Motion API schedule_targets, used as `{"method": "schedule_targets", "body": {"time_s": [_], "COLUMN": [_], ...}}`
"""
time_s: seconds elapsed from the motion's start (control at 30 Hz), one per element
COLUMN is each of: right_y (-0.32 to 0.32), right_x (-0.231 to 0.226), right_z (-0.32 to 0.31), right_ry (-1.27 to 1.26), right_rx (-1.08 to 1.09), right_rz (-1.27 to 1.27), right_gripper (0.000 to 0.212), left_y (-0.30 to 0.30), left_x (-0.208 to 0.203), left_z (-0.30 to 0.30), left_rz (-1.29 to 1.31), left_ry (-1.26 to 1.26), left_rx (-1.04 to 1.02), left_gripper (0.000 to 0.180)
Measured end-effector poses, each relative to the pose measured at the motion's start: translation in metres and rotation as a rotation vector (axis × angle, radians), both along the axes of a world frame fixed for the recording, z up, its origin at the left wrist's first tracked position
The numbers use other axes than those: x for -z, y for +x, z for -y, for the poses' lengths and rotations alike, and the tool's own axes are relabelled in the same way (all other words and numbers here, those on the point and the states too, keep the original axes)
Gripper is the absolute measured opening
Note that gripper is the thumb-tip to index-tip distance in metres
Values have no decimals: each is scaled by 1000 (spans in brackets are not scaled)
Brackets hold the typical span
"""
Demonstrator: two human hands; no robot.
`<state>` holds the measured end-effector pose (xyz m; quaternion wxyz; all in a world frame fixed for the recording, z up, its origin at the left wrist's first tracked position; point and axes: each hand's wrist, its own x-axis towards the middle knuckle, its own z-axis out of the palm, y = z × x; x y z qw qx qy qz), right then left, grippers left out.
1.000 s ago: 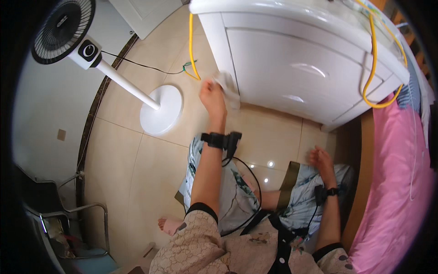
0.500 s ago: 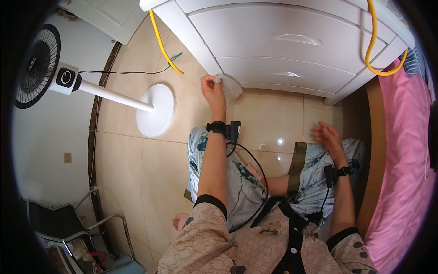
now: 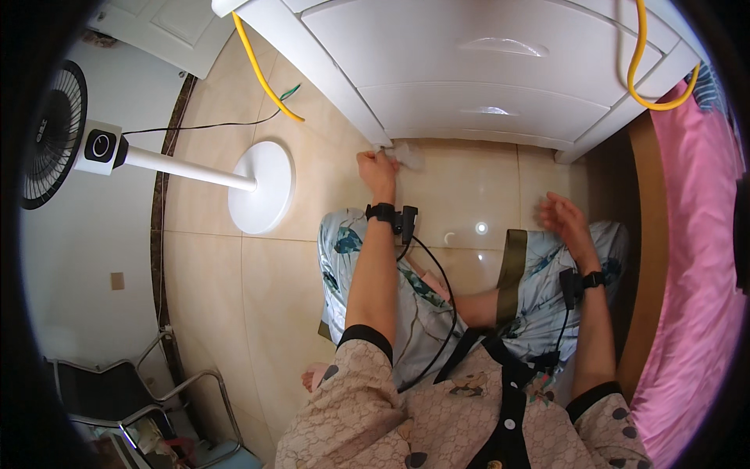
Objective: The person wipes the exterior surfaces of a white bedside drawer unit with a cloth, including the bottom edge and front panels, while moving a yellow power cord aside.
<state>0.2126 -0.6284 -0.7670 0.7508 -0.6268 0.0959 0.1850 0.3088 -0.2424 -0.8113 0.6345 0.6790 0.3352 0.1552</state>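
My left hand (image 3: 378, 176) is closed around a thin, pale, see-through cloth (image 3: 408, 158), whose loose part trails to the right and looks blurred. Both are at the foot of the front left leg of a white drawer cabinet (image 3: 469, 70), low by the tiled floor. Whether the cloth touches the leg I cannot tell. Over by my right knee, my right hand (image 3: 566, 223) hangs with its fingers apart and nothing in it. Both wrists wear black straps with small cabled boxes.
A white pedestal fan (image 3: 262, 187) stands on the left. Yellow cables (image 3: 262, 70) hang beside the cabinet's sides. A dark chair (image 3: 109, 391) with metal arms sits at lower left. On the right, pink fabric (image 3: 687, 258) drapes over a wooden bed side (image 3: 650, 234).
My left hand has come down and slightly to the right with the cloth, from the leg's side to its foot. My right hand has hardly moved.
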Motion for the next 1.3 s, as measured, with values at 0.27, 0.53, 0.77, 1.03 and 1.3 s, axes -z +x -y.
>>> {"method": "schedule_targets", "body": {"time_s": [0.27, 0.53, 0.77, 1.03, 1.3], "right_y": [3, 2, 4, 1, 5], "right_x": [-1, -2, -5, 1, 1], "right_z": [-16, -8, -10, -7, -11], "right_ry": [34, 14, 1, -8, 9], "right_rx": [-35, -23, -40, -31, -43], "right_rz": [-2, 0, 4, -2, 0], "right_gripper": [42, 42, 42, 43, 43], "left_y": [9, 8, 13, 10, 14], "left_x": [59, -15, -21, -11, -11], "left_z": [-21, 15, 9, 28, 21], "left_rz": [126, 357, 369, 411, 362], "left_ry": [17, -645, -545, -603, -459], "left_rx": [-35, -72, -114, -203, -155], "left_gripper": [11, 6, 12, 8, 8]}}
